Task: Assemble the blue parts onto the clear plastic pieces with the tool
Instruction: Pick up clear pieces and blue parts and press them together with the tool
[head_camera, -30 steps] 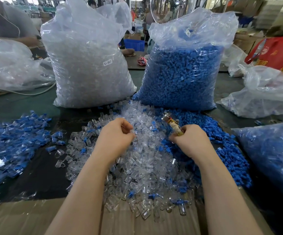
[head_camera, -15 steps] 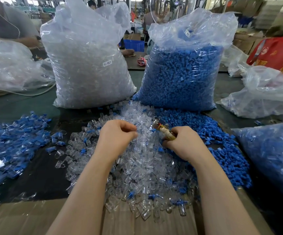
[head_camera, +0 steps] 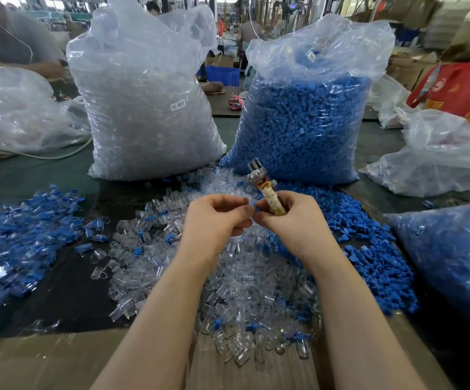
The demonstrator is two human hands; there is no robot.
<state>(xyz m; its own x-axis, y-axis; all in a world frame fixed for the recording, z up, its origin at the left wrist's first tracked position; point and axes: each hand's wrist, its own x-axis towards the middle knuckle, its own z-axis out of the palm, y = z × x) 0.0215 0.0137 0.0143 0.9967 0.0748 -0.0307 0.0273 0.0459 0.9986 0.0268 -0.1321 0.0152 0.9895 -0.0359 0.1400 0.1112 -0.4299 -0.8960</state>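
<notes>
Fingers of right hand grip tool, near-upright, metal tip up; left hand pinches blue part.

- My right hand grips the tool, metal tip up.
- My left hand pinches a blue part against it.
- Clear pieces lie heaped on the table below.

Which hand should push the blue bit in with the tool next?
Probably the right hand: it already grips the tool, beside the blue part pinched between both hands' fingertips.
</notes>
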